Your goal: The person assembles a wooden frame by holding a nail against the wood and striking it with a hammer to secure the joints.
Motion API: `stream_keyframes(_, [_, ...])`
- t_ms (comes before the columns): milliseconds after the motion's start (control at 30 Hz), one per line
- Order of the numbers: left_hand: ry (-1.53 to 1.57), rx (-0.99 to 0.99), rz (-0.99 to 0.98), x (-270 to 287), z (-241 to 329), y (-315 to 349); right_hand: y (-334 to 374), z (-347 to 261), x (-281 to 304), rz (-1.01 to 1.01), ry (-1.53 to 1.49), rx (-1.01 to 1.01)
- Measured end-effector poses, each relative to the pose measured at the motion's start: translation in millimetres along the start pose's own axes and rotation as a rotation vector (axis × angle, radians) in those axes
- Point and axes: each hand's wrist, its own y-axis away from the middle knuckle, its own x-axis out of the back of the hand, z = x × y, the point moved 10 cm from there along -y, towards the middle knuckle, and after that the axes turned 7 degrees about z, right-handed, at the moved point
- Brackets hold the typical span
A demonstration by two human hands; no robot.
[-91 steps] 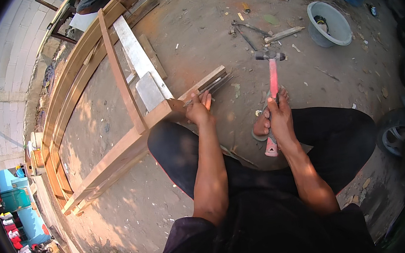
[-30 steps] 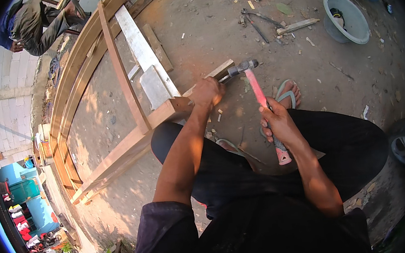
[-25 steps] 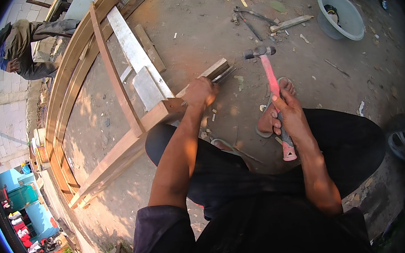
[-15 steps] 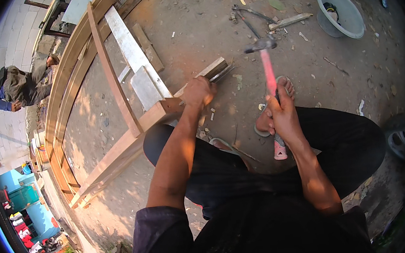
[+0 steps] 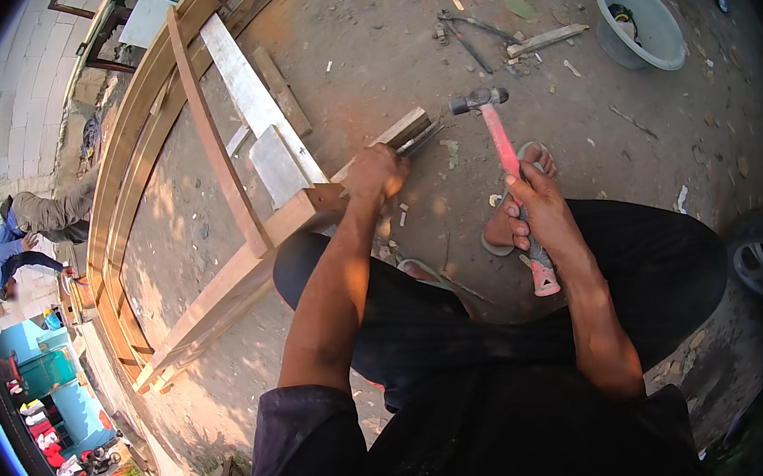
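Observation:
My left hand is closed at the near end of a timber frame, around a shiny metal bar that sticks out past my fingers. Its far end is hidden under my hand. A short wooden block lies right alongside the bar. My right hand grips a hammer by its pink and grey handle. The dark hammer head stands raised, apart from the bar and to its right. The thick wooden beam of the frame rests by my left knee.
Curved wooden rails sweep along the left. A whitish board lies across the frame. Pincers and a wood stick lie on the ground near a grey basin. Another person bends beyond the frame.
The hammer head has shifted slightly left and a little lower, its handle tilting more leftward. My left hand stays in place. The other person has moved and bends lower.

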Motion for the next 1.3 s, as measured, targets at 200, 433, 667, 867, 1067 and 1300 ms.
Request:
stream_keyframes(200, [0.010,-0.013,-0.021,-5,-4,1,6,-74,67,0.487,-0.205,0.385])
stream_keyframes(433, [-0.026,0.000,-0.107,-16,-13,-3,-1,38,-26,-0.198,0.108,-0.119])
stream_keyframes(667, [-0.057,-0.032,-0.171,-5,10,1,-12,30,-6,-0.058,0.070,-0.050])
stream_keyframes(867, [-0.069,0.033,-0.106,-5,-10,5,-9,-5,21,0.185,0.056,0.070])
stream_keyframes(1067, [-0.094,-0.096,-0.092,-1,6,5,-2,-15,37,0.249,0.035,0.151])
stream_keyframes(1300, [0.025,0.011,-0.181,-3,1,7,-7,31,-21,-0.090,0.116,-0.047])
